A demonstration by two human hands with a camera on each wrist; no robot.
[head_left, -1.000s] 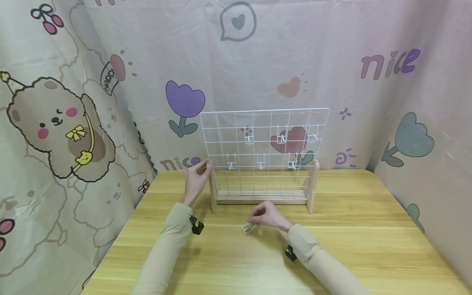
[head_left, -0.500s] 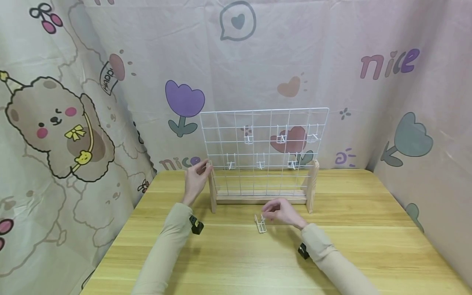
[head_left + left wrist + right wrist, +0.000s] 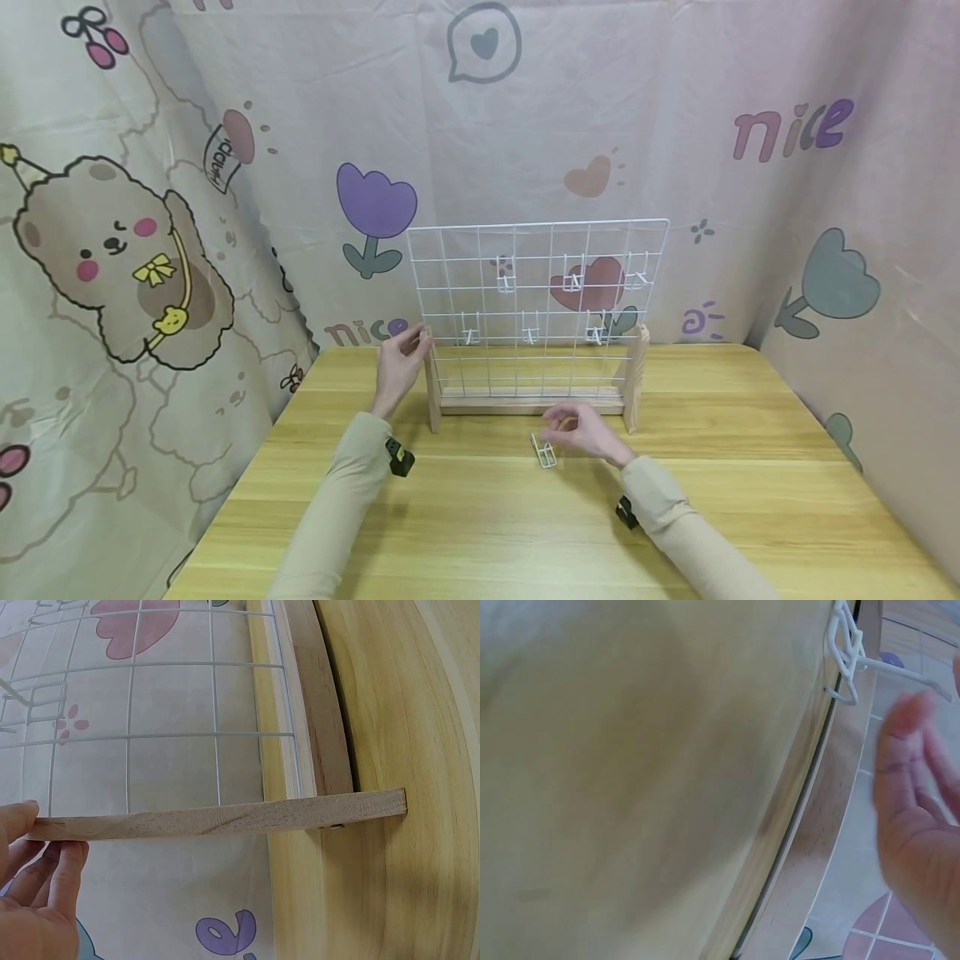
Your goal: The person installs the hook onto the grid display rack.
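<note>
My left hand pinches the top of the left wooden upright of a display stand, thumb on one side and fingers on the other. The stand carries a white wire grid panel. In front of its base, my right hand holds a white wire hook above the table. The right wrist view shows the hook's looped frame with its prong reaching to the fingertips; the thumb is mostly cut off by the edge there.
Several white hooks, one of them upper left, hang on the grid in two rows. A wooden base bar joins the uprights, the right one included. Behind the wooden table hangs a printed curtain.
My right hand has moved to the right and slightly toward the stand with the hook, which has turned from slanting to more lengthwise. The left hand stays on the upright.
</note>
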